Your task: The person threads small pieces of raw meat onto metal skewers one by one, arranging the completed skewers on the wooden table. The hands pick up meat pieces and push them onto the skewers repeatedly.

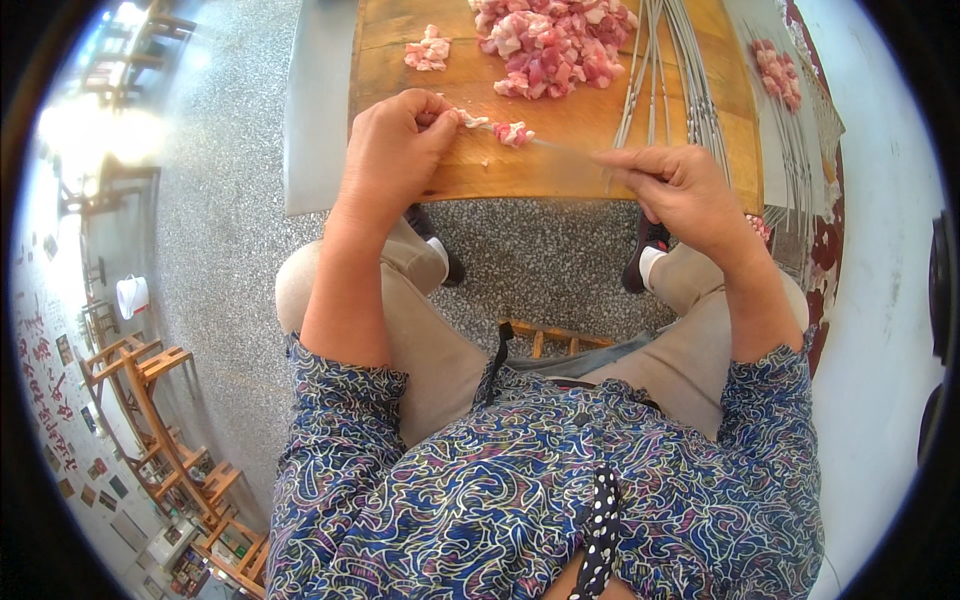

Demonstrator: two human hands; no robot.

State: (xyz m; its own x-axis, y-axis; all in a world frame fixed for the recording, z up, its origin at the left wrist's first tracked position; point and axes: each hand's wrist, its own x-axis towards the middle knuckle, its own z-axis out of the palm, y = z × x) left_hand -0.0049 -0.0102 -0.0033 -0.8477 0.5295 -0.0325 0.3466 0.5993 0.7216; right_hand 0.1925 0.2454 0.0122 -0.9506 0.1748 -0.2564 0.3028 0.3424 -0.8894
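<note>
Over the near part of a wooden board, my left hand [401,146] pinches a piece of pale raw meat at the left end of a thin metal skewer [553,146]. More pink and white meat pieces [513,134] sit on the skewer between my hands. The skewer's right part is held by my right hand [667,176], between thumb and fingers. Beyond lies a large heap of cut raw meat [559,45], with a small pile of pale pieces [428,49] to its left. Several bare metal skewers [694,82] lie on the board's right side.
The wooden board [480,184] ends just before my knees. Loaded meat skewers [778,75] lie on a grey surface to its right, near the wall [885,262]. My feet rest on a speckled floor [525,247]. Wooden stools [150,367] stand far to the left.
</note>
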